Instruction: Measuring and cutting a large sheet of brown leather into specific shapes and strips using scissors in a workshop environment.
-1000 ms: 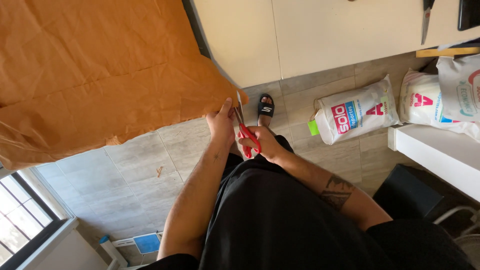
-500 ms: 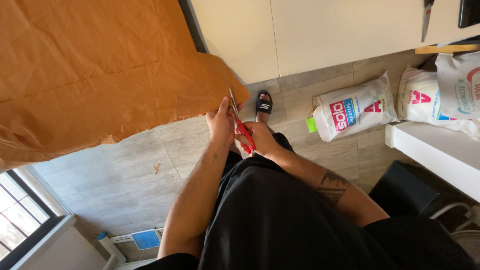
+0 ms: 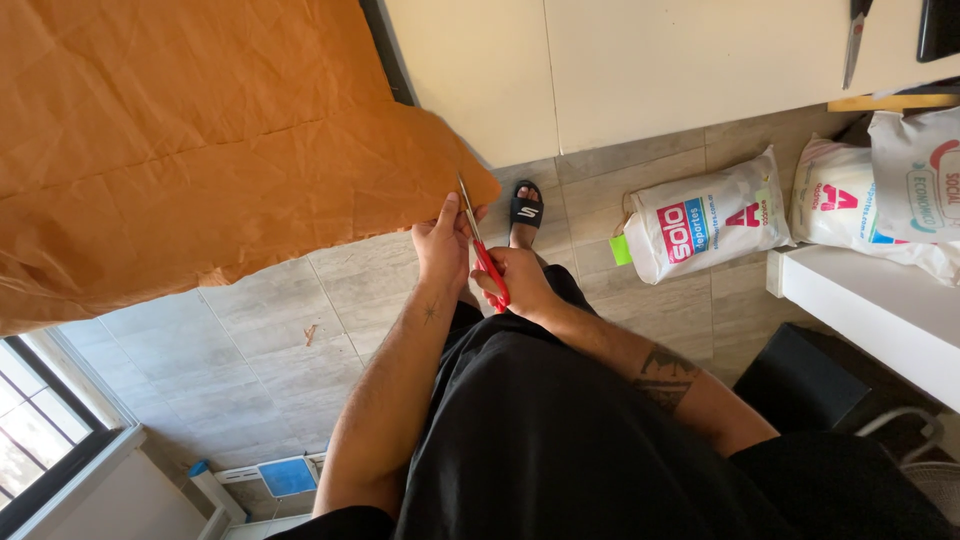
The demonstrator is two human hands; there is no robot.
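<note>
Black garment, bare tattooed forearms [image 3: 665, 375], and a black slide sandal [image 3: 525, 212].

Orange-brown paper sheet [image 3: 200, 150]; scissors [image 3: 488, 265] showing red handles; black clothing [image 3: 570, 440]; grey tiled floor [image 3: 250, 340]; white sacks [image 3: 700, 215] bearing red-blue print.

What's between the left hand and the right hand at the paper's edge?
In the head view, only the scissors: blades run up past the left hand into the brown paper, red handles in the right hand.

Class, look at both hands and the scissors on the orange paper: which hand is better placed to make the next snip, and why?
Right. The right hand already grips the red scissors, blades at the paper edge; the left hand is busy pinching the paper beside the cut.
</note>
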